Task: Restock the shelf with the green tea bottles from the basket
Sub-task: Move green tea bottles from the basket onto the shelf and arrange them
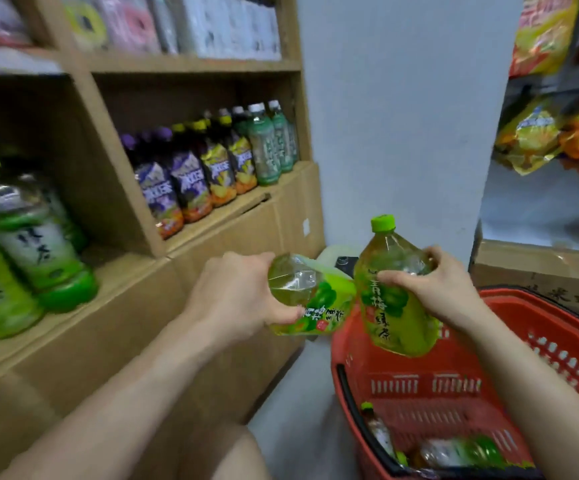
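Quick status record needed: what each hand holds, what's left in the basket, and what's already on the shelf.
left hand: grip closed on a green tea bottle, tipped on its side, cap hidden
right hand: grip closed on a second bottle, nearly upright, green cap on
basket: red, on the floor at right; at least two bottles lie in its bottom, blurred
shelf: cardboard, at left; green tea bottles already stand on it

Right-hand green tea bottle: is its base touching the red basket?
Cannot tell. In the head view the right hand holds the green tea bottle before the red basket rim; the overlap hides any gap.
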The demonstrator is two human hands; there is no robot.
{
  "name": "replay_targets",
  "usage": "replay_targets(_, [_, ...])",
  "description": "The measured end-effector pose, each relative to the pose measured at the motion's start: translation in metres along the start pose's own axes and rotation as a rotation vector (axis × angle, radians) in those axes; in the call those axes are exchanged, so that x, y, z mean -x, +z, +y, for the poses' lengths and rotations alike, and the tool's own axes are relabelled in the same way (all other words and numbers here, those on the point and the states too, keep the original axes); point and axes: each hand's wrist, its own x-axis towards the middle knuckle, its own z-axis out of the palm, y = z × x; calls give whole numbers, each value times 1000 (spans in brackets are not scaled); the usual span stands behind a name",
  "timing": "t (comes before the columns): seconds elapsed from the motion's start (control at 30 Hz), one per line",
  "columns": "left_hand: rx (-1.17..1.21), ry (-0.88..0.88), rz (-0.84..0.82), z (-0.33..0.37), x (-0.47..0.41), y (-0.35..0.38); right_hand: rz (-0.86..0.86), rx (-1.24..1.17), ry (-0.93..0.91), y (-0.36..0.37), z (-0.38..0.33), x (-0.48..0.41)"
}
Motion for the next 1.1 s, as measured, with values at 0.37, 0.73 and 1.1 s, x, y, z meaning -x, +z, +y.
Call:
replay_targets(0.37, [-240,-399,233,-105,134,-185,-394,-470,-327,127,-187,73])
replay_targets(0.73, [-465,-618,220,-212,218,-236,-625,-703,-292,275,-287,168])
replay_targets(1.1, [21,-688,530,-313,214,-162,-628,-509,-341,364,-292,196])
